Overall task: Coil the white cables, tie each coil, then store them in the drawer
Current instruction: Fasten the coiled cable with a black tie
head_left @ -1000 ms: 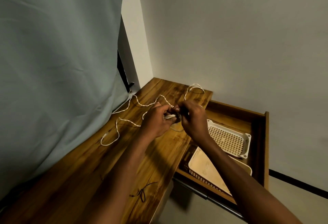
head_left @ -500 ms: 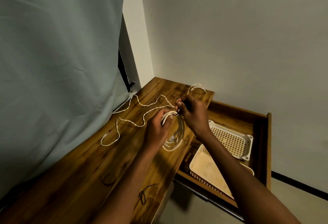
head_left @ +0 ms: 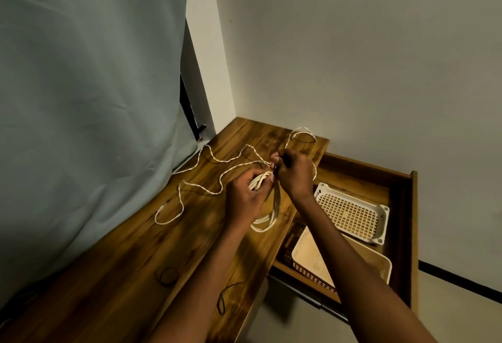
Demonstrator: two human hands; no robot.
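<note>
Coil of white cable (head_left: 264,207): now hanging open in loops over the wooden table (head_left: 130,255), where a second ago bunched between the fists. Left hand (head_left: 245,198) gripping the gathered top. Right hand (head_left: 294,170) just above, pinching something dark, possibly a tie. Tying apparently starting. Second loose cable (head_left: 201,189) lying uncoiled on the table. Drawer (head_left: 402,223) standing open, coil not yet stored.

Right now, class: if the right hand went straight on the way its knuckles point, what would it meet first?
Probably the loose stretch of white cable lying on the desk just beyond the right hand; past that, the curtain. Depth is unclear from one view.
</note>
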